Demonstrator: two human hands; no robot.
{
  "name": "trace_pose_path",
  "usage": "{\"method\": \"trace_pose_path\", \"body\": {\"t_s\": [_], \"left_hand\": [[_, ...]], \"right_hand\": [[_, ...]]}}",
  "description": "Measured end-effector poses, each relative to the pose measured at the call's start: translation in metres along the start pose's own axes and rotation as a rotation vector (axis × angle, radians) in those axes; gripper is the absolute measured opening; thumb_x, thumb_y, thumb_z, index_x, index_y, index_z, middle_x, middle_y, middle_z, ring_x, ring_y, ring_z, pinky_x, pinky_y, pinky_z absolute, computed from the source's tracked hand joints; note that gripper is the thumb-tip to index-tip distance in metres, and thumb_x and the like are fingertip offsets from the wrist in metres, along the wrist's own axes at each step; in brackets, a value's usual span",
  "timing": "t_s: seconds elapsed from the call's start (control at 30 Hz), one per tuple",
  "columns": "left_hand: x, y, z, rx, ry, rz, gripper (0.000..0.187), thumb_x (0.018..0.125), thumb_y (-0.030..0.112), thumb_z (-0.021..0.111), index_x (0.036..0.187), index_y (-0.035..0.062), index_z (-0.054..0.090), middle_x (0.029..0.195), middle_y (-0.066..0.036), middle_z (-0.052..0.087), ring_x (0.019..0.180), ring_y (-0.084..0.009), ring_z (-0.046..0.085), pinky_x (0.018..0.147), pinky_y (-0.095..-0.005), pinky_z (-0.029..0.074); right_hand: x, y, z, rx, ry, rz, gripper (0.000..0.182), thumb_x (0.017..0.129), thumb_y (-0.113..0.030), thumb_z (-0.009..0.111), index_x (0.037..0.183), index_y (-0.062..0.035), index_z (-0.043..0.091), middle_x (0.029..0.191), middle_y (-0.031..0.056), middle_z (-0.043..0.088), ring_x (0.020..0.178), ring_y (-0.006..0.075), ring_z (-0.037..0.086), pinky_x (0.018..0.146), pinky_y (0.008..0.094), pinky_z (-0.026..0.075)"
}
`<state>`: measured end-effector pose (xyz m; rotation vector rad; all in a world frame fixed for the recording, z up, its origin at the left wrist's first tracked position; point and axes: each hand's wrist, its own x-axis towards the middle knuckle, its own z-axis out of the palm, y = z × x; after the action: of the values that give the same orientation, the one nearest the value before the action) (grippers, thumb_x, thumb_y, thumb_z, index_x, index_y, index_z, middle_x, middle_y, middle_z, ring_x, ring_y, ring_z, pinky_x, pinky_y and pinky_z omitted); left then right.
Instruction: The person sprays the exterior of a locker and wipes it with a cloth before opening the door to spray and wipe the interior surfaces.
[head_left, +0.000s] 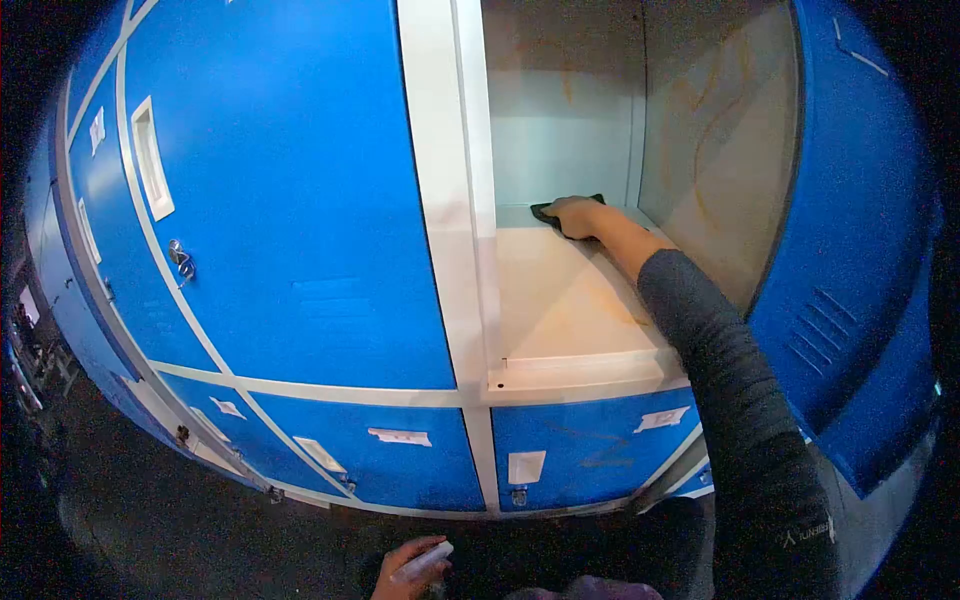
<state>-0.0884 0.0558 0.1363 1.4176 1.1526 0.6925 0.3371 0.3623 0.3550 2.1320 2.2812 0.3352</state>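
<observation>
Deep inside the open locker compartment (560, 300), the right hand (578, 217) is clamped on a dark cloth (543, 213), its fingers together over it. The cloth lies against the compartment's floor, near the pale back wall (560, 135), with folds poking out on both sides of the hand. Low in view, apart from the lockers, the left hand (398, 578) is closed around a small whitish item (425, 562) (too blurred to name).

Judging by the surfaces, the work looks partway at most: the lower back wall seems fairly even in tone, while brownish streaks mark the pale side panel (710, 130) and fainter ones the compartment's floor. How much the cloth has covered, I cannot tell. To the left, a large blue door (290, 150) is shut; below, another blue door (590, 450) carries paper labels.
</observation>
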Motion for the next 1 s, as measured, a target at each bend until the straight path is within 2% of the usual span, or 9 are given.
{"method": "trace_pose_path", "body": {"t_s": [0.1, 0.2, 0.33, 0.43, 0.47, 0.57, 0.7, 0.9, 1.0], "left_hand": [[0.001, -0.018, -0.001, -0.009, -0.034, 0.152, 0.045, 0.088, 0.037, 0.055, 0.118, 0.0026, 0.056, 0.090, -0.007, 0.064, 0.069, -0.0123, 0.057, 0.061, -0.0261, 0.045], [0.002, -0.027, -0.002, -0.011, -0.018, 0.061, 0.033, 0.085, 0.019, 0.061, 0.112, -0.0003, 0.058, 0.097, -0.010, 0.065, 0.083, -0.0148, 0.062, 0.074, -0.0282, 0.051], [-0.004, -0.024, -0.003, 0.039, -0.042, 0.200, 0.037, 0.081, 0.015, 0.067, 0.114, 0.0033, 0.057, 0.095, -0.011, 0.067, 0.083, -0.0159, 0.065, 0.073, -0.0282, 0.051], [-0.002, -0.042, -0.003, 0.046, -0.029, 0.236, 0.037, 0.080, 0.014, 0.067, 0.114, 0.0033, 0.057, 0.096, -0.010, 0.067, 0.084, -0.0155, 0.065, 0.073, -0.0277, 0.051], [-0.007, -0.031, -0.002, 0.064, -0.055, 0.238, 0.037, 0.080, 0.015, 0.068, 0.114, 0.0022, 0.057, 0.095, -0.011, 0.066, 0.084, -0.0155, 0.065, 0.073, -0.0273, 0.051], [-0.011, -0.033, -0.002, -0.054, -0.103, 0.206, 0.037, 0.081, 0.015, 0.068, 0.113, 0.0007, 0.057, 0.096, -0.012, 0.066, 0.084, -0.0158, 0.065, 0.073, -0.0274, 0.051], [-0.017, -0.032, -0.003, -0.082, -0.113, 0.185, 0.037, 0.081, 0.012, 0.067, 0.114, -0.0006, 0.055, 0.097, -0.012, 0.065, 0.083, -0.0161, 0.064, 0.073, -0.0281, 0.051], [-0.014, -0.039, -0.006, -0.073, -0.090, 0.240, 0.038, 0.080, 0.007, 0.066, 0.115, -0.0011, 0.055, 0.099, -0.012, 0.065, 0.083, -0.0175, 0.064, 0.073, -0.0294, 0.051], [-0.008, -0.040, -0.004, -0.091, -0.097, 0.241, 0.037, 0.081, 0.006, 0.065, 0.115, -0.0006, 0.055, 0.099, -0.013, 0.065, 0.083, -0.0185, 0.065, 0.073, -0.0299, 0.052]], "right_hand": [[-0.021, -0.006, -0.009, 0.054, -0.011, -0.019, 0.051, 0.075, -0.003, 0.049, 0.124, -0.0168, 0.053, 0.120, 0.0151, 0.055, 0.109, 0.0324, 0.053, 0.091, 0.0398, 0.042], [-0.051, -0.019, -0.024, 0.108, -0.016, -0.053, 0.051, 0.072, -0.001, 0.049, 0.119, -0.0181, 0.058, 0.114, 0.0138, 0.060, 0.104, 0.0325, 0.056, 0.090, 0.0384, 0.042], [-0.088, -0.034, -0.026, 0.240, 0.017, -0.135, 0.051, 0.070, 0.004, 0.047, 0.114, -0.0169, 0.062, 0.119, 0.0116, 0.058, 0.107, 0.0310, 0.055, 0.094, 0.0356, 0.040], [-0.135, -0.052, -0.027, 0.414, 0.113, -0.447, 0.054, 0.069, 0.008, 0.044, 0.115, -0.0151, 0.061, 0.123, 0.0108, 0.056, 0.112, 0.0294, 0.053, 0.097, 0.0344, 0.038], [-0.156, -0.065, -0.033, 0.446, 0.091, -0.333, 0.056, 0.068, 0.011, 0.042, 0.115, -0.0131, 0.061, 0.123, 0.0094, 0.055, 0.115, 0.0277, 0.051, 0.101, 0.0332, 0.036], [-0.205, -0.078, -0.046, 0.545, 0.106, -0.472, 0.057, 0.066, 0.011, 0.042, 0.114, -0.0120, 0.062, 0.125, 0.0082, 0.055, 0.115, 0.0266, 0.051, 0.102, 0.0333, 0.035], [-0.245, -0.081, -0.053, 0.605, 0.111, -0.525, 0.056, 0.064, 0.011, 0.043, 0.112, -0.0100, 0.063, 0.123, 0.0090, 0.056, 0.115, 0.0258, 0.052, 0.103, 0.0338, 0.034], [-0.252, -0.088, -0.062, 0.594, 0.069, -0.409, 0.054, 0.067, 0.009, 0.043, 0.114, -0.0096, 0.062, 0.125, 0.0093, 0.055, 0.116, 0.0263, 0.051, 0.103, 0.0346, 0.034], [-0.237, -0.089, -0.057, 0.442, 0.087, -0.465, 0.053, 0.072, 0.004, 0.041, 0.120, -0.0111, 0.057, 0.128, 0.0092, 0.052, 0.116, 0.0283, 0.050, 0.103, 0.0355, 0.035]]}}
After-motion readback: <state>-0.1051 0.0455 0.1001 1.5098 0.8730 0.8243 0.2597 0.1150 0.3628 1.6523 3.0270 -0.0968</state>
